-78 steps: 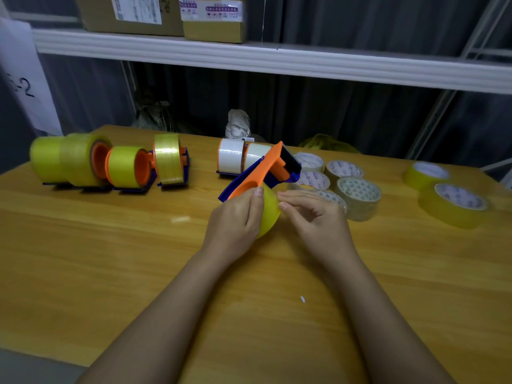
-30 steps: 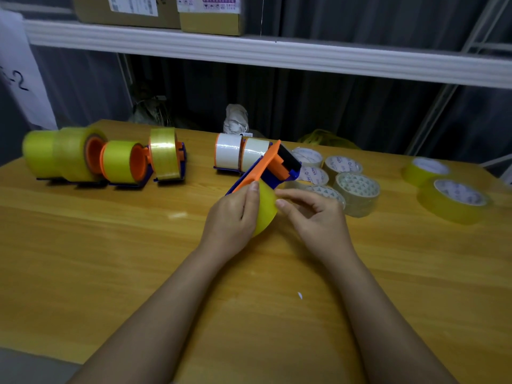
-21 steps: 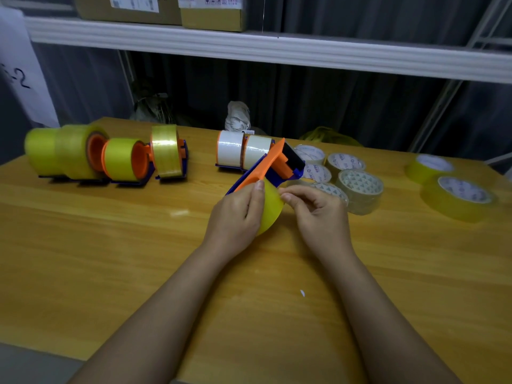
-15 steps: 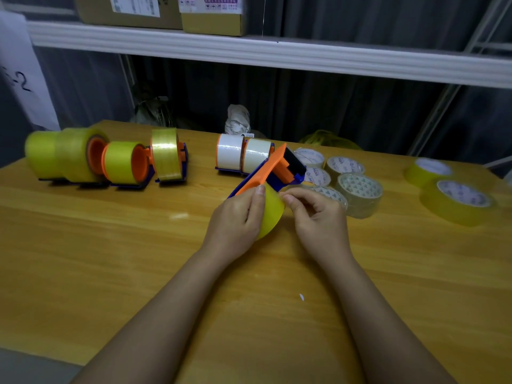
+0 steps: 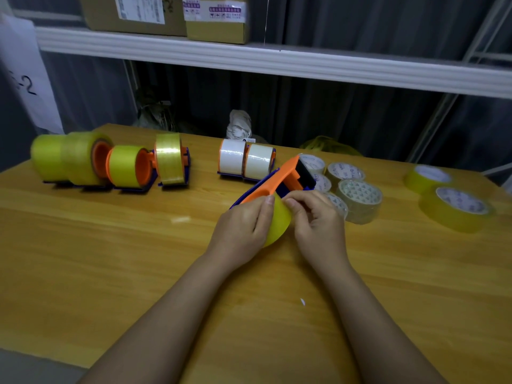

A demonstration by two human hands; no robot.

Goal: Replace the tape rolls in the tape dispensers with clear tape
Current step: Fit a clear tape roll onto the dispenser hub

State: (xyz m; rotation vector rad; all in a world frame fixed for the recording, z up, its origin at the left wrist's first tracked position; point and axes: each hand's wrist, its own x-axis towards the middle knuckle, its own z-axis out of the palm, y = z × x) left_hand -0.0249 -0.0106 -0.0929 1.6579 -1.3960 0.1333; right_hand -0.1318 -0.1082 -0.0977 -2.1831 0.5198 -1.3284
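1. Nearest, both forearms reach over the wooden table (image 5: 138, 259). The left hand (image 5: 243, 225) is wrapped around a yellow tape roll (image 5: 278, 225) seated in an orange and blue dispenser (image 5: 273, 184), which is tilted up off the table between the two hands.

2. The right hand (image 5: 318, 220) is curled, its fingertips (image 5: 291, 202) pinched at the top edge of the roll just under the dispenser's black head — whether it has hold of a loose tape end I can't tell.

3. The roll looks light but stiff, with a slick wound face, so I'd expect a grip on the flat sides or through the core to hold better than one on the glossy band. The plastic dispenser seems light too, best steadied by its frame.

4. Just beyond the right hand lies a cluster of clear tape rolls (image 5: 358, 199) lying flat — likely the replacements.

5. Further back stand two dispensers with white rolls (image 5: 245, 162), and to the left a row of dispensers with yellow rolls (image 5: 122, 164).

6. Far right, two loose yellow rolls (image 5: 454, 206) lie flat.
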